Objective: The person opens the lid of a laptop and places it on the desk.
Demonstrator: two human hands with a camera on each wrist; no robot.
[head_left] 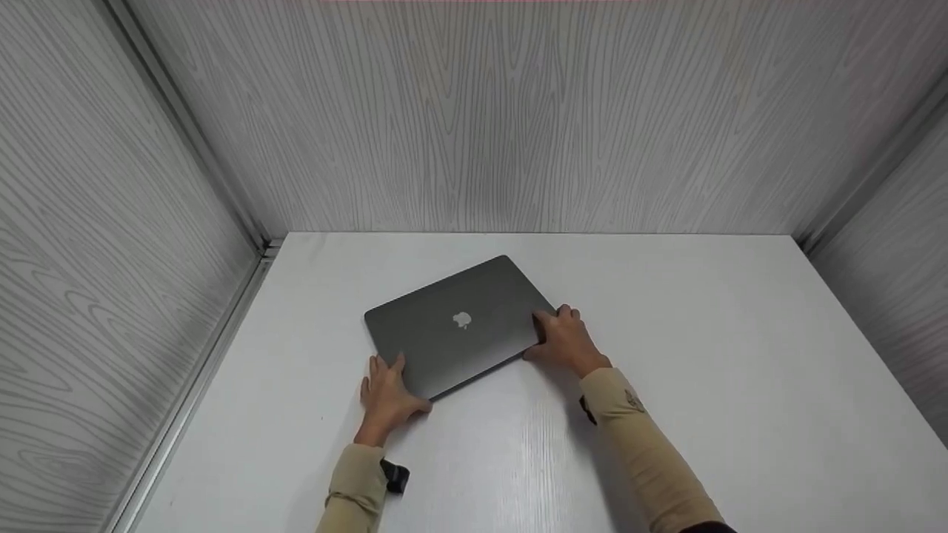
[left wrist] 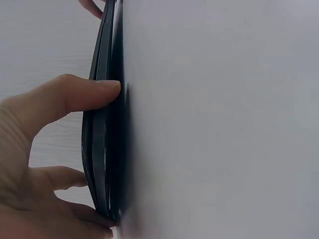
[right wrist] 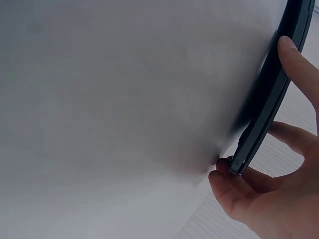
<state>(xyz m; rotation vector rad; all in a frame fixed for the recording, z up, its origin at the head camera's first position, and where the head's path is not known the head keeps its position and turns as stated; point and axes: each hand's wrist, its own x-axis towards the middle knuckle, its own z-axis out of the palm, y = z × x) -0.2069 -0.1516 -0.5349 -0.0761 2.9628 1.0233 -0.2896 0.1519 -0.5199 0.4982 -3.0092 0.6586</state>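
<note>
A closed dark grey laptop with a pale apple logo lies at a slant over the white table, its far right corner pointing away. Around its near left corner my left hand grips the edge. In the left wrist view the thumb lies across the front edge of the laptop. My right hand holds the near right corner. The right wrist view shows that thumb on the laptop's edge and other fingers around the corner. A narrow dark gap or shadow shows beneath the laptop.
The white table extends on both sides of the laptop. Behind it rises a wood-grained panel, with another panel along the left and one on the right. Dark wrist straps sit at the cuffs.
</note>
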